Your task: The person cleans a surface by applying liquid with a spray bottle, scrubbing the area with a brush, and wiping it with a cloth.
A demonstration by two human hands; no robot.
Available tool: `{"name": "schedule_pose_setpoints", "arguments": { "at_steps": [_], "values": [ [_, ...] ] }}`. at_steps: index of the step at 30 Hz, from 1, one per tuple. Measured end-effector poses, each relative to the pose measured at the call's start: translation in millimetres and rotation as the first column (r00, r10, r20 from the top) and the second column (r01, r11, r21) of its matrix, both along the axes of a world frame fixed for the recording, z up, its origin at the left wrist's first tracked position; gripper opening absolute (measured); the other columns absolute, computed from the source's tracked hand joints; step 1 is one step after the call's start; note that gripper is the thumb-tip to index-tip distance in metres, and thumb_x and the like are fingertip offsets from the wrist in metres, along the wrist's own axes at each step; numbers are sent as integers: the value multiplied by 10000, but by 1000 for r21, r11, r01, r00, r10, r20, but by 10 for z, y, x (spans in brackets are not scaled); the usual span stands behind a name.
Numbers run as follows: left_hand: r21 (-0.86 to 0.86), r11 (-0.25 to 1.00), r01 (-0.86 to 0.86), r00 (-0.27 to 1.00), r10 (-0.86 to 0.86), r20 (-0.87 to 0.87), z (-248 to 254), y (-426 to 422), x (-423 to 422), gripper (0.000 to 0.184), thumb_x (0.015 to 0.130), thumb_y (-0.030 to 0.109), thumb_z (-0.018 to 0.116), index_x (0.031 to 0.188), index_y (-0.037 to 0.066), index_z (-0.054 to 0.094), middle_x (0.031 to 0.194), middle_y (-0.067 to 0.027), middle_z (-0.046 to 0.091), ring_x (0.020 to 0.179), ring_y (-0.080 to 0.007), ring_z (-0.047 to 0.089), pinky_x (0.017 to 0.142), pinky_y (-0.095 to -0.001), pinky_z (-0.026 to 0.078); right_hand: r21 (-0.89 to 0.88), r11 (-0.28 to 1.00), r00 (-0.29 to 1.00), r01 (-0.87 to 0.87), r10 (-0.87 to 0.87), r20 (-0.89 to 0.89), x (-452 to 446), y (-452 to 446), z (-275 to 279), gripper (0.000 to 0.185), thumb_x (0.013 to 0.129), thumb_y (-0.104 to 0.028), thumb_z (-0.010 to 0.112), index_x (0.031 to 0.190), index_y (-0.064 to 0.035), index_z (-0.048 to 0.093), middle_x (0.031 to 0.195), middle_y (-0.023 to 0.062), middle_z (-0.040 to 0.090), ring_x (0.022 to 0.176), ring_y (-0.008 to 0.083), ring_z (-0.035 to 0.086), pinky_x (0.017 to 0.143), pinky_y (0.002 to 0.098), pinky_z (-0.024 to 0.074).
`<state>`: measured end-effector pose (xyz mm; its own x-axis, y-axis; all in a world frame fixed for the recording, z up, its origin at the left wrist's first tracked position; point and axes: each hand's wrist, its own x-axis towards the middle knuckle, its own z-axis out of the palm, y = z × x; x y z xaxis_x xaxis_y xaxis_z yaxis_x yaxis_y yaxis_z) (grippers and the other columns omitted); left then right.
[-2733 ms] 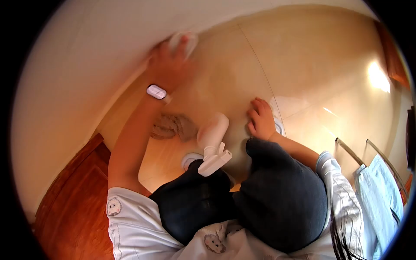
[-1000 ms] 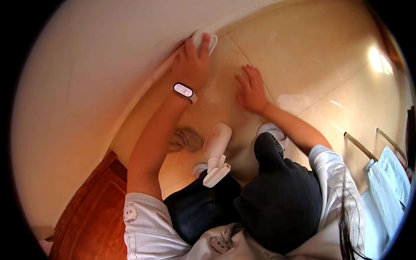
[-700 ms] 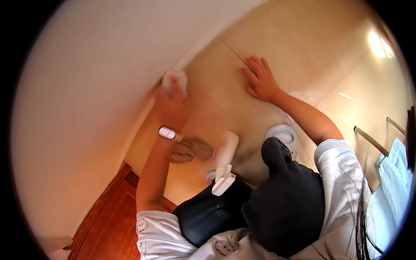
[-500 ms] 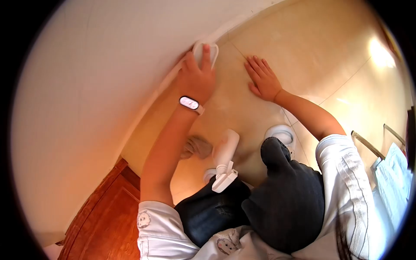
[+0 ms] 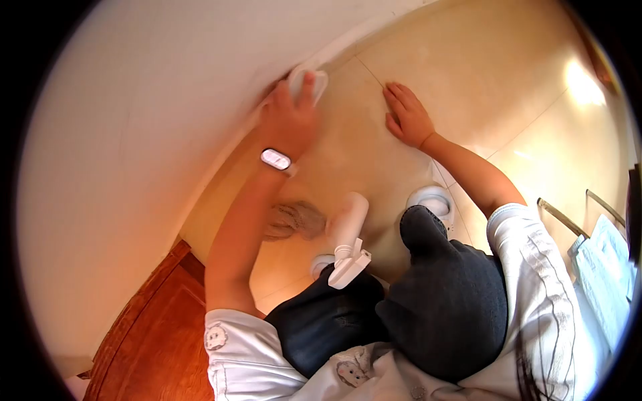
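Note:
My left hand [image 5: 291,117], with a white-faced band on its wrist, grips a white oval object [image 5: 319,83] with a raised rim, probably a brush; its underside is hidden. It is held low against the skirting at the foot of the wall, and the hand is slightly blurred. My right hand [image 5: 409,117] lies flat on the tiled floor, fingers stretched out, holding nothing. Nearer my knees is a white spray bottle [image 5: 350,220] with its trigger head toward me. A crumpled grey cloth [image 5: 297,219] lies beside it, left of the bottle.
The pale wall [image 5: 134,147] curves along the left side. A reddish-brown wooden panel [image 5: 164,327] stands at lower left. Metal bars [image 5: 563,217] and light blue fabric [image 5: 605,257] are at the right. My white shoe [image 5: 431,199] is in front of my knee.
My left hand has slid a little left and toward me along the wall's foot with the white oval object. My right hand stays on the floor, its fingers now closer together.

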<state>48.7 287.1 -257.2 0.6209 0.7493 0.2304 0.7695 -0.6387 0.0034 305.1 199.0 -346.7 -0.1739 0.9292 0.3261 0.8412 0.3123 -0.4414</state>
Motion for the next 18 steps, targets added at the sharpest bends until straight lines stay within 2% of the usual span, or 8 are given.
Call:
{"name": "schedule_pose_setpoints", "arguments": {
  "at_steps": [1, 2, 3, 4, 6, 9, 15, 18],
  "values": [
    [29, 999, 21, 999, -22, 26, 41, -13, -129, 634, 776, 243, 645, 1345, 94, 408, 1141, -274, 467, 959, -413, 514, 786, -491, 458, -2, 1000, 1000, 0, 0, 6, 7, -38, 2, 431, 767, -160, 570, 1151, 25, 503, 1225, 186, 489, 1157, 339, 454, 963, 393, 394],
    [-28, 999, 17, 996, -15, 83, 73, -22, -310, 627, 759, 256, 643, 1332, 125, 424, 1138, -232, 485, 933, -389, 546, 698, -490, 482, -132, 991, 999, 8, -1, 49, 21, -72, -27, 296, 752, -154, 581, 1005, -8, 537, 1074, 154, 538, 1020, 313, 510, 842, 382, 435],
    [-30, 999, 27, 996, -24, 86, 64, -91, -493, 627, 759, 256, 643, 1332, 125, 424, 1138, -232, 485, 933, -389, 546, 698, -490, 482, -260, 965, 996, 24, -1, 88, 47, -89, -52, 164, 736, -148, 593, 859, -42, 570, 923, 122, 588, 882, 287, 566, 720, 371, 476],
    [-7, 1000, 8, 999, -8, 35, 28, -194, -678, 623, 770, 257, 640, 1333, 106, 421, 1133, -252, 476, 941, -401, 532, 719, -477, 479, -263, 964, 996, 37, -14, 88, 48, -84, -71, 164, 736, -148, 593, 859, -42, 570, 923, 122, 588, 882, 287, 566, 720, 371, 476],
    [8, 1000, 8, 1000, -8, -20, 12, -207, -668, 620, 782, 258, 637, 1335, 86, 418, 1128, -271, 467, 950, -413, 518, 739, -465, 476, -33, 999, 1000, -10, 10, 6, -10, -78, -106, 123, 715, -149, 600, 662, -88, 507, 676, 64, 555, 660, 250, 554, 566, 369, 447],
    [10, 997, -77, 994, 77, -79, 92, -105, -224, 597, 789, 240, 629, 1330, 91, 426, 1121, -268, 469, 951, -402, 523, 741, -464, 475, -68, 998, 1000, -4, 5, 23, -13, -82, -101, 124, 715, -159, 599, 629, -104, 528, 624, 60, 552, 615, 245, 560, 549, 377, 454],
    [-9, 1000, 26, 1000, -26, -9, 58, -12, -183, 570, 804, 199, 608, 1334, 111, 420, 1145, -264, 479, 954, -398, 528, 747, -469, 477, -132, 991, 999, 29, -24, 44, -18, -93, -108, 148, 714, -182, 593, 608, -99, 531, 622, 75, 561, 592, 264, 559, 533, 391, 453],
    [40, 977, 211, 970, -214, 112, -39, -43, -530, 609, 790, 218, 622, 1346, 112, 397, 1150, -260, 484, 966, -397, 529, 766, -471, 479, -101, 994, 999, 39, -39, 8, -29, -99, -118, 159, 712, -185, 589, 598, -95, 525, 620, 81, 563, 597, 271, 561, 537, 396, 452]
  ]
}}
